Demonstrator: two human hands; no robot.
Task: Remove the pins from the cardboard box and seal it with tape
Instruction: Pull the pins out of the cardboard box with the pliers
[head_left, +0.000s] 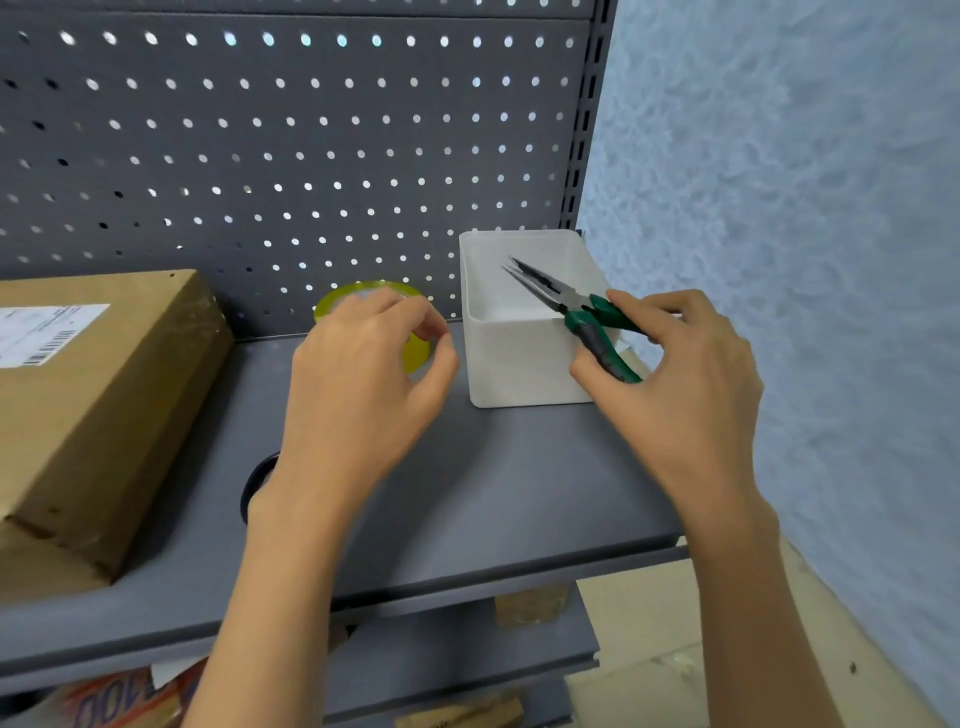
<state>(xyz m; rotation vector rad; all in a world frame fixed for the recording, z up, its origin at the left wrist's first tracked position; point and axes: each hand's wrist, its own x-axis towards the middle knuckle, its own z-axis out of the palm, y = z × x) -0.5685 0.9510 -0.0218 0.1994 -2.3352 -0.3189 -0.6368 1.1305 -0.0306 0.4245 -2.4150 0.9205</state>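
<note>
The cardboard box (98, 395) lies at the left of the grey shelf (467, 493), a white shipping label on its top face. A yellow-green tape roll (415, 353) stands against the pegboard, mostly hidden behind my left hand (358, 374). That hand's fingers curl over the roll's top and its thumb is at the roll's right rim. My right hand (685, 384) grips the green handles of long-nose pliers (576, 306). The pliers' slightly parted tips point up and left over the white plastic bin (519, 358). No pin shows between the tips.
A grey pegboard (291, 156) backs the shelf and a blue-grey wall (805, 234) closes the right side. A black round object (257, 483) peeks out beside my left wrist. Lower shelves hold cardboard pieces and printed packaging (119, 696).
</note>
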